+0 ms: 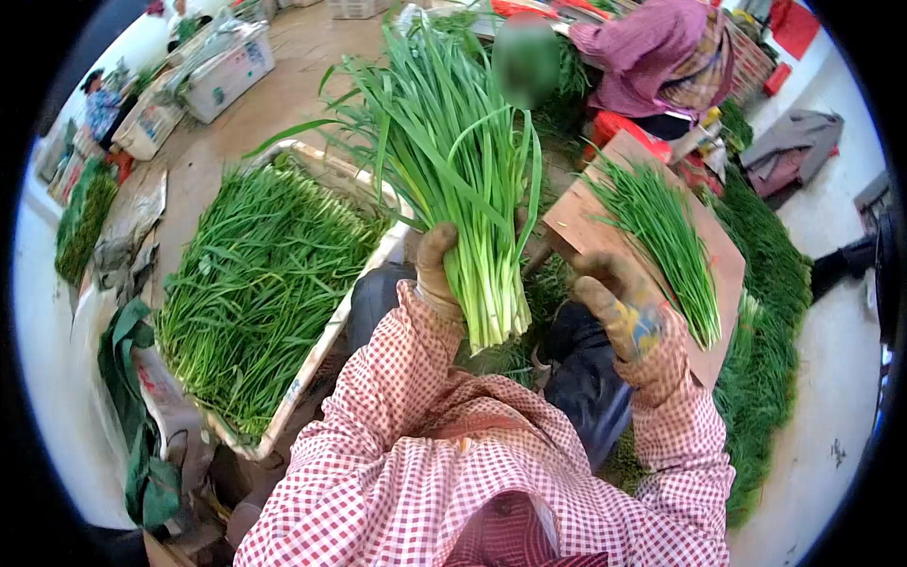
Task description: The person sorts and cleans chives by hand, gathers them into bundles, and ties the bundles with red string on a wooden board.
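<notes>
L hand (436, 269) wrapped round lower stems of green bunch (458, 180), centre, btwn crate (326, 335) on left & board (572, 215) on right; R hand (612, 298) half-curled, nothing seen in it. Prob. light, tops floppy, stems stiffer, bruise easily: grip low. Crate rim/board edge close; more room far left over floor (307, 57).

Long-leaved green bunch (463, 180), pale at the stems (487, 298), in left hand (437, 269)

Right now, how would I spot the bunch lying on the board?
Find the brown board beside the wearer's right hand. The green bunch lies slantwise across it. Unlike the thicker, pale-stemmed bunch in the left hand, it is slim and lies flat.
</notes>
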The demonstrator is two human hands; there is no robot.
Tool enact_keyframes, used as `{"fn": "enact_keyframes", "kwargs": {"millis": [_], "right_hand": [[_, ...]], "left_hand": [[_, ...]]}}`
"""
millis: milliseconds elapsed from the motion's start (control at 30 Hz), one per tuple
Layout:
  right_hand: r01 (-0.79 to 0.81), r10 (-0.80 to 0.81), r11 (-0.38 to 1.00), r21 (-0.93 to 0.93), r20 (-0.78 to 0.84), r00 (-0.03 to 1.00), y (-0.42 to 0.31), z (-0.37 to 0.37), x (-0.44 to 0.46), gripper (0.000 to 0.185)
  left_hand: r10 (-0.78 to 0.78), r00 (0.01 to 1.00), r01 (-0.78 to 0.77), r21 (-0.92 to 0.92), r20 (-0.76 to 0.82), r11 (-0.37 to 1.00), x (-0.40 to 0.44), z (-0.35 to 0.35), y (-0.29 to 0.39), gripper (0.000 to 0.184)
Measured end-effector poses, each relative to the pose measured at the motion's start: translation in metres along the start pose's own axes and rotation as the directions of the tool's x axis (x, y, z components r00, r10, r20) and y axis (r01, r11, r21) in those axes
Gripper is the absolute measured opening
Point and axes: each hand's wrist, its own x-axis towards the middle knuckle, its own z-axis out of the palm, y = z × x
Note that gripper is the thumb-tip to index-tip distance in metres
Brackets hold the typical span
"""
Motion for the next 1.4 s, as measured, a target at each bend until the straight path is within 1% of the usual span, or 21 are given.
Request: {"fn": "enact_keyframes", "kwargs": {"millis": [67, 100, 133, 233, 467, 567, 700, 767, 800, 833, 900, 967, 1033, 1100, 1167, 1200, 1233, 1300, 1333, 1367, 1400], "right_hand": [[0.020, -0.018, 0.999, -0.027, 0.061, 0.998, 0.037, 0.001, 0.016, 0.068], [0.073, -0.052, 0.984, -0.161, 0.129, 0.990, 0.037, 0.001, 0.023, 0.078], [0.141, -0.087, 0.948, -0.284, 0.197, 0.977, 0.036, 0.001, 0.029, 0.089], [-0.098, 0.142, 0.984, -0.146, 0.327, 0.934, 0.022, 0.027, 0.034, 0.107], [0.163, -0.153, 0.979, -0.122, 0.084, 0.985, 0.108, 0.034, 0.047, 0.117], [0.111, -0.099, 0.983, -0.144, 0.086, 0.991, 0.118, 0.036, 0.056, 0.117], [0.041, -0.018, 0.891, -0.452, 0.055, 0.998, 0.121, 0.037, 0.078, 0.110], [-0.135, 0.164, 0.949, -0.286, 0.081, 0.983, 0.108, 0.024, 0.078, 0.096], [-0.153, 0.157, 0.986, -0.069, 0.056, 0.986, 0.114, 0.022, 0.079, 0.084], [-0.153, 0.150, 0.976, 0.152, 0.031, 0.988, 0.120, 0.019, 0.081, 0.071], [-0.149, 0.134, 0.985, 0.082, 0.167, 0.977, 0.098, 0.009, 0.074, 0.055], [-0.112, 0.101, 0.993, 0.027, 0.263, 0.960, 0.102, -0.006, 0.069, 0.043], [-0.415, 0.377, 0.901, 0.124, 0.249, 0.892, 0.068, 0.005, 0.060, 0.046], [-0.484, 0.429, 0.857, 0.175, 0.276, 0.860, 0.073, 0.006, 0.061, 0.052], [-0.475, 0.404, 0.844, 0.250, 0.286, 0.869, 0.102, 0.004, 0.066, 0.059], [-0.470, 0.389, 0.827, 0.309, 0.290, 0.875, 0.123, 0.003, 0.067, 0.063], [-0.475, 0.385, 0.782, 0.404, 0.287, 0.877, 0.148, 0.003, 0.071, 0.067], [-0.481, 0.430, 0.557, 0.678, 0.260, 0.865, 0.202, 0.009, 0.082, 0.075], [-0.448, 0.444, 0.472, 0.759, 0.234, 0.865, 0.224, 0.011, 0.086, 0.079], [-0.414, 0.412, 0.500, 0.761, 0.211, 0.886, 0.238, 0.013, 0.086, 0.083], [-0.369, 0.374, 0.540, 0.757, 0.177, 0.910, 0.238, 0.021, 0.085, 0.088]], "left_hand": [[-0.036, 0.999, 0.035, -0.054, -0.002, 0.998, 0.006, 0.002, -0.012, 0.067], [-0.045, 0.999, 0.044, -0.095, -0.006, 0.995, 0.008, 0.002, -0.017, 0.071], [-0.035, 0.995, 0.042, 0.079, -0.088, 0.996, 0.008, -0.004, -0.018, 0.069], [-0.130, 0.969, 0.163, 0.144, -0.212, 0.976, 0.005, -0.023, -0.036, 0.053], [-0.120, 0.961, 0.130, 0.027, -0.248, 0.991, 0.011, -0.040, -0.064, 0.049], [-0.089, 0.967, 0.089, -0.012, -0.239, 0.996, 0.014, -0.055, -0.067, 0.051], [-0.055, 0.957, 0.036, -0.074, -0.283, 0.997, 0.021, -0.064, -0.061, 0.042], [-0.151, 0.946, 0.153, -0.015, -0.287, 0.988, 0.024, -0.067, -0.060, 0.048], [-0.181, 0.946, 0.189, 0.004, -0.268, 0.982, 0.026, -0.064, -0.058, 0.065], [-0.181, 0.947, 0.186, -0.007, -0.267, 0.983, 0.030, -0.067, -0.059, 0.065], [-0.056, 0.994, 0.078, 0.248, -0.092, 0.966, 0.034, -0.077, -0.063, 0.089], [-0.129, 0.974, 0.178, 0.277, -0.189, 0.944, 0.021, -0.079, -0.063, 0.102], [-0.102, 0.953, 0.189, 0.296, -0.287, 0.936, 0.013, -0.063, -0.060, 0.104], [-0.093, 0.919, 0.203, 0.257, -0.384, 0.945, -0.004, -0.048, -0.063, 0.096], [0.132, 0.710, 0.426, 0.572, -0.691, 0.701, -0.027, -0.035, -0.065, 0.082], [0.264, 0.704, 0.384, 0.666, -0.659, 0.640, -0.036, -0.023, -0.065, 0.061], [0.270, 0.700, 0.395, 0.673, -0.661, 0.626, -0.040, -0.023, -0.063, 0.061], [0.095, 0.817, 0.396, 0.675, -0.568, 0.623, -0.042, -0.024, -0.058, 0.046], [0.160, 0.855, 0.390, 0.815, -0.493, 0.428, -0.037, -0.029, -0.061, 0.038], [0.157, 0.856, 0.393, 0.818, -0.492, 0.421, -0.033, -0.037, -0.063, 0.038], [0.101, 0.853, 0.465, 0.835, -0.512, 0.295, -0.029, -0.046, -0.064, 0.036]]}}
